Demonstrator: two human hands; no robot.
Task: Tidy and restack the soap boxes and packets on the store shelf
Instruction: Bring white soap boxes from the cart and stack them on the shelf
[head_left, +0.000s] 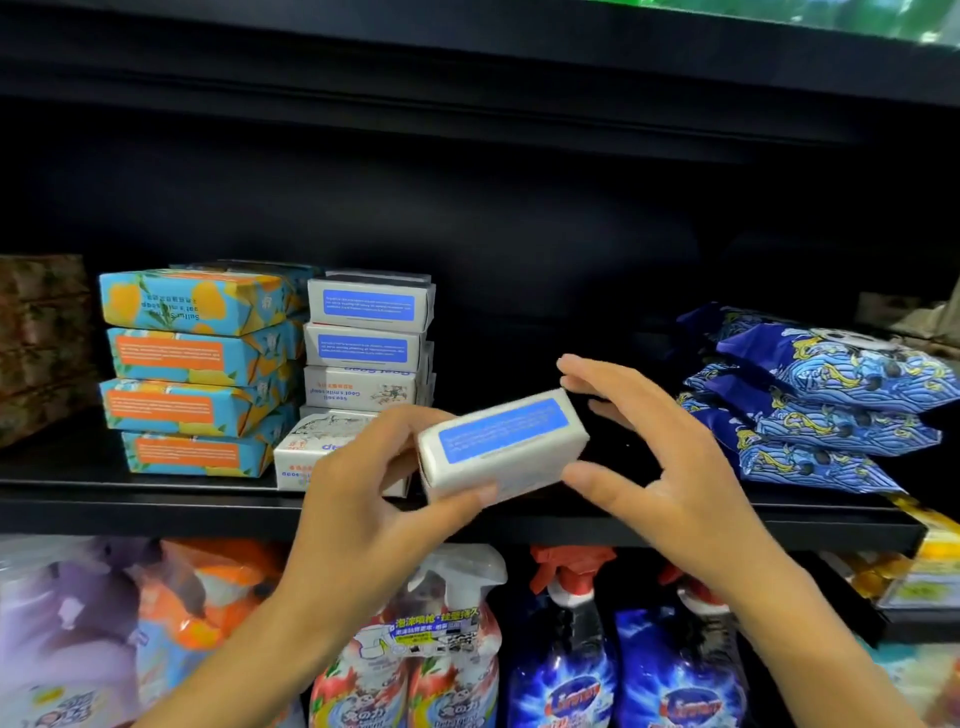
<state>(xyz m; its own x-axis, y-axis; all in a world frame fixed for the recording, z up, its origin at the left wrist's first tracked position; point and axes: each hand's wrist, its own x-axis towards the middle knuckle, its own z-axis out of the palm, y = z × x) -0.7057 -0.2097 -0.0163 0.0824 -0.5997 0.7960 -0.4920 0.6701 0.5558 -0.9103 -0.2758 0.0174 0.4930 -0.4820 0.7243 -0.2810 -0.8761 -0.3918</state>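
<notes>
Left hand (363, 483): grasping a white soap box (501, 444) with a blue label. The thumb is pressed along the near lower edge and the fingers are curled over the top at the box's left end. The box is held in the air in front of the shelf (156, 506), tilted, with its right end higher than its left.

Right hand (670, 457): released and spread wide. The fingers are fairly straight, reaching to the box's upper right corner, and the thumb is at its lower right corner. Fingers and thumb bracket that end; cannot tell if they actually touch it. Nothing is enclosed in this hand.

Beyond the left hand, on the shelf: a stack of white boxes (366, 343) of the same kind, the upper ones showing blue labels. The lowest white box (306, 457) sits askew, jutting forward from under the stack, partly hidden by the left hand's knuckles.

Further left of that hand: a stack of four blue-and-orange packets (197, 369), roughly squared up and just beside the white stack. Past them, at the far left, are brown patterned packets (41, 343).

Right of the right hand: a pile of dark blue bags (831, 405), lying flat one on another and slightly fanned.

Between the hands and behind the held box, the shelf is dark.

Under the wrists, on the next shelf down: spray bottles (566, 649) standing upright, and left of them purple and orange pouches (67, 623).
</notes>
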